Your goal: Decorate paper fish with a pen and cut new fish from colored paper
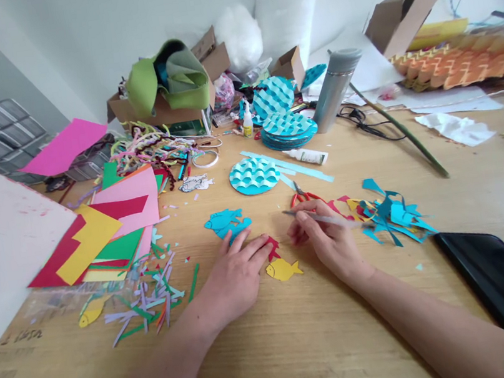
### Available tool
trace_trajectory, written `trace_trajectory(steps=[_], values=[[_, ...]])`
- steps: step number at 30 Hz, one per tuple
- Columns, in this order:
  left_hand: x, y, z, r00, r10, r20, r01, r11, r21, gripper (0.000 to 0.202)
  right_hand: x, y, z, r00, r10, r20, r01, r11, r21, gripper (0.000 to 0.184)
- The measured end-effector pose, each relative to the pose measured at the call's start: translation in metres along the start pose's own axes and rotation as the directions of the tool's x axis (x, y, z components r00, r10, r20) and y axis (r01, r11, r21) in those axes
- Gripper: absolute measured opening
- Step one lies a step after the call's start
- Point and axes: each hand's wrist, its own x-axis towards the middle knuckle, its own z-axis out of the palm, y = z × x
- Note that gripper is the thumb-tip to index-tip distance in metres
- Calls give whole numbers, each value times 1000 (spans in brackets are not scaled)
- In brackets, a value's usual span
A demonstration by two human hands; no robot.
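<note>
The two hands are apart near the middle of the frame: the left hand [239,273] lies palm down with its fingers extended, while the right hand [331,243] is closed around a slim pen [342,222], whose dark tip points toward the left. The paper fish lie beside and between them. Two blue fish [224,219] overlap just above the left hand, whose fingertips reach the lower one; a red fish [273,249], partly hidden, sits by the left index finger, and a yellow fish [283,269] lies below it, in the gap between the hands. Red-handled pliers [303,195] rest just above the right hand, with blue paper scraps [396,217] to its right. Another yellow fish [91,311] is at the lower left, near a heap of paper strips [154,295]. As for writing, dark handwritten-looking marks [23,337] show at the lower left of the desk [259,365], but I cannot make out the words. The white bottle [309,156] lying above centre carries a printed label too small to read, and so does the upright bottle [247,121] with a yellow label farther up. The black phone [497,278] at the lower right displays no legible text.
</note>
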Motion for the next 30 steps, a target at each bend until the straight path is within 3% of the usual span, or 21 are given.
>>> trace_trajectory(steps=[4, 8, 11, 17, 25, 30], values=[[0, 1, -2, 999, -11, -44, 11, 1000, -2, 49, -4, -4, -5, 968, -176, 182, 220, 940, -261, 24], [0, 3, -4, 997, -43, -60, 43, 999, 7, 45, -3, -6, -5, 836, -343, 428, 515, 761, -395, 20], [-1, 4, -5, 996, -60, -68, 60, 998, 0, 48, 0, -5, -3, 770, -383, 511, 611, 675, -414, 20], [-1, 2, -4, 994, -55, -98, 52, 998, -34, 44, 3, -1, -8, 803, -414, 429, 594, 610, -525, 14], [-2, 1, -4, 995, -66, -80, 62, 997, -46, 48, -1, -4, -9, 745, -375, 552, 649, 601, -467, 12], [-1, 4, -7, 995, -60, -84, 52, 994, -96, 46, 3, 0, -11, 780, -396, 484, 624, 548, -557, 15]])
